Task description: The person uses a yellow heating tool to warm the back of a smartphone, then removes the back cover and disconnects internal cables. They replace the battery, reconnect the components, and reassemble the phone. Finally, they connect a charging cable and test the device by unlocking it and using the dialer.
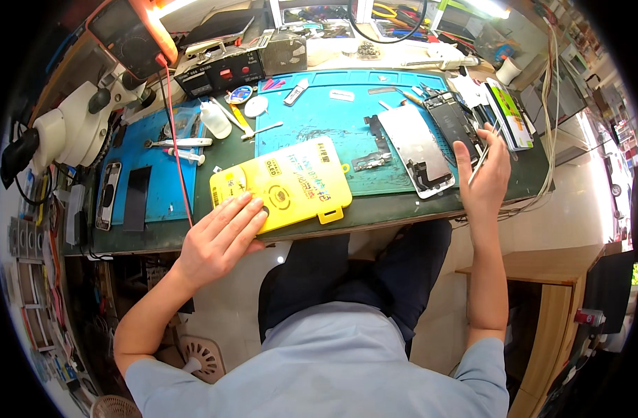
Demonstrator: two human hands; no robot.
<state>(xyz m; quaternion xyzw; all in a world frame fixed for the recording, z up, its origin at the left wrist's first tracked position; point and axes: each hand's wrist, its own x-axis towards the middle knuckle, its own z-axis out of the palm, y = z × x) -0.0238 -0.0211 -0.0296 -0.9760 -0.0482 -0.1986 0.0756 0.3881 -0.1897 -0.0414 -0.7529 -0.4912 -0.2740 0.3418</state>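
yellow package (pixel 291 177), flat and printed on its face, lies aslant over the front left corner of the large blue mat (pixel 319 104), partly off it. the left hand (pixel 221 237) is open, its fingers straight and close together, resting on the package's near left part, outside the mat. the right hand (pixel 489 182), just past the mat's right edge, is closed around a thin pale tool (pixel 479 164); its exact kind is too small to tell.

on the mat's right part lies a white screen panel (pixel 413 143), with a dark flex piece (pixel 379 150) just to its left. an opened phone (pixel 452 122) lies at the mat's right edge, near the right hand, and a colourful packet (pixel 508 115) is farther right of the mat. left of the mat stand a white bottle (pixel 215 120) and, lying nearer the front, a syringe (pixel 186 155); farther left lies a dark panel (pixel 137 198).
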